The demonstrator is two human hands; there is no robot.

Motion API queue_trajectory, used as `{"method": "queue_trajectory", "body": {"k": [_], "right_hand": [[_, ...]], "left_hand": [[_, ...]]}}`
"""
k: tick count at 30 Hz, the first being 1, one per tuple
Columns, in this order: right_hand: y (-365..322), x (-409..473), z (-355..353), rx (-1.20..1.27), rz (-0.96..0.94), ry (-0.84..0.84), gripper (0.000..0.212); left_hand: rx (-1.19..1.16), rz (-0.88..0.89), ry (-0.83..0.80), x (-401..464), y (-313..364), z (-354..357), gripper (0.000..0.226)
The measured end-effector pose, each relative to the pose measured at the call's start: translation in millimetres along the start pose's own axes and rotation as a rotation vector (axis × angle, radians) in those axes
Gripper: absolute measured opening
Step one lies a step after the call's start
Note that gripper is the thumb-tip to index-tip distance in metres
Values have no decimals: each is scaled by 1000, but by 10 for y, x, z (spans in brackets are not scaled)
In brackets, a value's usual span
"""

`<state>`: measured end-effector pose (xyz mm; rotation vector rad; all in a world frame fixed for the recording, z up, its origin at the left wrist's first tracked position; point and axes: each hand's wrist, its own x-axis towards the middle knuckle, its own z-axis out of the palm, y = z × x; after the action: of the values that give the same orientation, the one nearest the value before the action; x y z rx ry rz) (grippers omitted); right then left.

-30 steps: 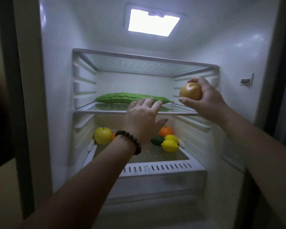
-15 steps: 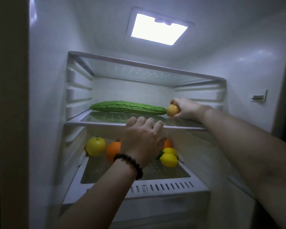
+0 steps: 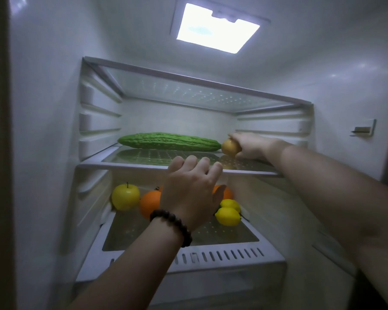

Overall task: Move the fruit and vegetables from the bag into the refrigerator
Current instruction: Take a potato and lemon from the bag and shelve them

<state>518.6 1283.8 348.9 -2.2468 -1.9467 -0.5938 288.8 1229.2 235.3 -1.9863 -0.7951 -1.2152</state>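
Inside the lit white refrigerator [image 3: 54, 108], the right hand [image 3: 251, 146] reaches deep onto the middle glass shelf [image 3: 126, 164] and grips a round yellow-brown fruit [image 3: 230, 147], its fingers curled over the top and far side of the fruit. The fruit sits low at the shelf surface, just beside the right tip of a long, bumpy green bitter gourd [image 3: 169, 141] that lies flat across the back of the same shelf; whether fruit and gourd touch cannot be told. The left hand [image 3: 190, 191], with a dark beaded bracelet [image 3: 173, 225] round its wrist, is raised in front of the shelf's front edge, its fingers [image 3: 194, 163] bent over that edge and holding nothing; whether they press on the rim is unclear. On the lower shelf [image 3: 211, 258], which has a slotted white front, lie a yellow apple [image 3: 125, 197] at the left, an orange [image 3: 150, 204] just beside it, a second orange [image 3: 225, 193] partly hidden behind the left hand, and two yellow lemons [image 3: 228, 212] close together at the right. A bright rectangular ceiling lamp [image 3: 217, 27] glows above the empty upper glass shelf [image 3: 188, 95].
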Motion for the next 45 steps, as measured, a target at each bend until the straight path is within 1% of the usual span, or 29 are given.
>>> {"method": "queue_trajectory", "body": {"k": [5,8,11,13,16,21,23,27,30,36,40,45], "right_hand": [[-33,-280,-109,177,-13,95,81],[-143,-529,-152,334,-46,194,73],[-293,-770,-199,432,-56,270,63],[-372,-910,-230,459,-48,327,58],[-473,-1130,-227,474,-86,408,52],[-635,-1550,-176,470,-112,462,49],[-692,-1733,-152,483,-102,468,49],[-849,-2132,-94,538,-68,464,48],[-1021,-2490,-38,544,-20,460,48],[-1415,-3356,165,575,47,410,45],[-1649,-3978,330,591,121,334,47],[-1778,-4652,465,543,181,240,49]], "left_hand": [[7,5,-40,0,-2,-41,36],[2,-3,-76,5,0,-84,43],[1,-24,-117,5,15,-125,47],[2,-41,-146,-12,37,-155,51],[-3,-63,-214,-40,88,-223,55],[-56,-160,-296,-133,177,-423,62],[-63,-196,-318,-216,227,-522,63],[-102,-255,-271,-417,290,-783,62],[-135,-293,-269,-628,323,-997,60],[-222,-344,-267,-1277,445,-1471,62],[-251,-351,-363,-1798,588,-1766,66],[-269,-334,-462,-2240,828,-2119,68]]}}
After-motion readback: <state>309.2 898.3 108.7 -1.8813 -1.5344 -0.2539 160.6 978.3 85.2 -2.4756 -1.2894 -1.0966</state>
